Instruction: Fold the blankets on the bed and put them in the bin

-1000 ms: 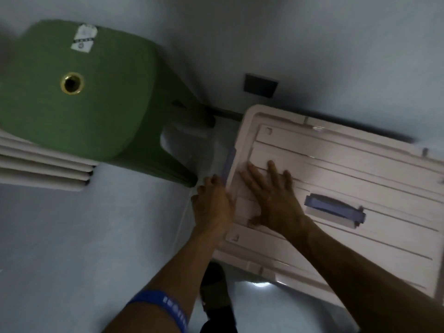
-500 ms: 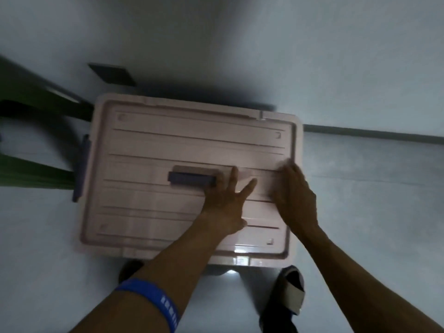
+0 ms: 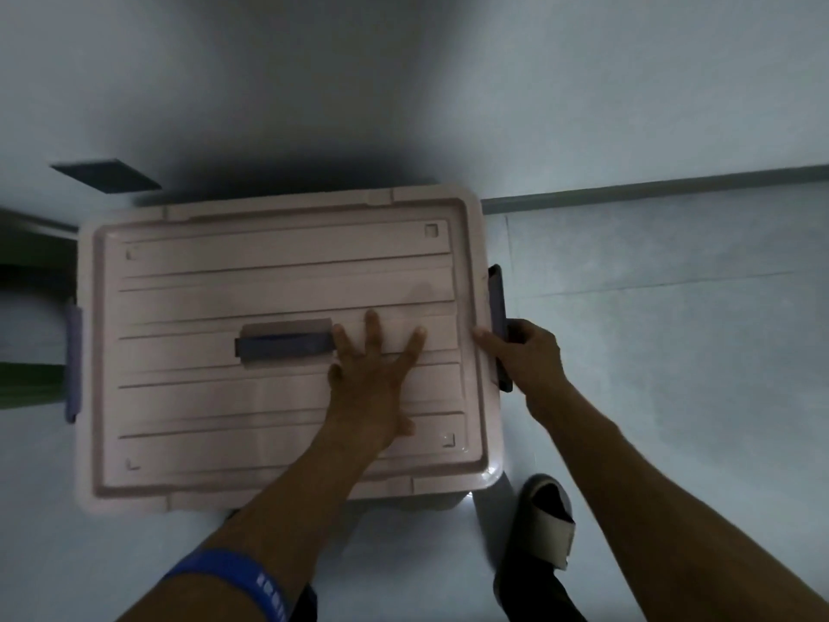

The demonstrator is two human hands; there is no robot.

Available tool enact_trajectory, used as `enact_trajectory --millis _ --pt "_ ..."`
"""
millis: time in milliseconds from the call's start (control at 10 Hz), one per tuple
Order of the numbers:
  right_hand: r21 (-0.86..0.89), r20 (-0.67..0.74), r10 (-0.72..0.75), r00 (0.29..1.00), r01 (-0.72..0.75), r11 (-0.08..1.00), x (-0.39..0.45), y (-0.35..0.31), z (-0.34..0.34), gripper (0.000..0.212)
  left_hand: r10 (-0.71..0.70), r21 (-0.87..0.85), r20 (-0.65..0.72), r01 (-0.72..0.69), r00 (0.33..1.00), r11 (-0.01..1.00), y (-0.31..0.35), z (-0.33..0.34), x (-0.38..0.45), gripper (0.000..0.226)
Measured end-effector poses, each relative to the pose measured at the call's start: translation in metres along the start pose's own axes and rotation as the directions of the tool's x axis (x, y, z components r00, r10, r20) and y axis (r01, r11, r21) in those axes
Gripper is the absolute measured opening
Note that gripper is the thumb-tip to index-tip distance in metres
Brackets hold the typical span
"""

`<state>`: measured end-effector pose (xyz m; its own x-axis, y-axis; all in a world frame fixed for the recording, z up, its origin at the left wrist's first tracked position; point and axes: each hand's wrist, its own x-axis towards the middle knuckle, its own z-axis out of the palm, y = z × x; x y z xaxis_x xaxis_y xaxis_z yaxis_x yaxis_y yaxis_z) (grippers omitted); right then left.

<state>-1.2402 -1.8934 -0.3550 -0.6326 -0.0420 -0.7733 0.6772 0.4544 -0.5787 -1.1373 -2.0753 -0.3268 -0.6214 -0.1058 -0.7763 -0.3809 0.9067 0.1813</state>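
My left hand (image 3: 374, 374) presses flat on the lid of the pink bin (image 3: 287, 352) on the floor; my right hand (image 3: 522, 356) grips its side latch (image 3: 497, 298). No blankets show, so packing looks finished.

The bin lid (image 3: 278, 285) looks like smooth, ribbed pink plastic, slightly glossy.

I record a dim, bluish view; soft throughout (left edge smeared); heavy shadow behind the bin (image 3: 287, 280); small glare at its near right corner.
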Motion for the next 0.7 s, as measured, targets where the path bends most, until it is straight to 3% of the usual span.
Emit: enact_trajectory --millis 100,200,300,500,700 --pt "-0.274 -0.174 -0.165 0.971 0.113 0.955 -0.01 0.001 0.012 0.041 -0.009 0.0 0.009 0.009 1.0 1.0 0.004 -0.001 0.0 0.122" --pt "-0.53 -0.265 -0.319 0.91 0.139 0.836 -0.018 -0.008 0.027 0.026 -0.015 0.014 0.005 0.015 1.0 1.0 0.004 -0.003 0.0 0.123" --pt "-0.619 -0.256 -0.376 0.89 0.148 0.771 -0.019 -0.011 0.028 0.024 -0.003 0.016 0.002 0.003 1.0 1.0 0.005 -0.002 0.003 0.123" --pt "-0.699 -0.203 -0.333 0.921 0.102 0.708 -0.038 -0.022 0.032 0.03 0.039 -0.155 -0.127 -0.059 0.991 0.986 -0.013 0.013 -0.032 0.097" --pt "-0.514 -0.193 -0.422 0.886 0.275 0.812 -0.123 -0.009 0.041 0.052 0.029 -0.461 -0.224 -0.132 0.974 0.877 -0.075 0.038 -0.131 0.079"
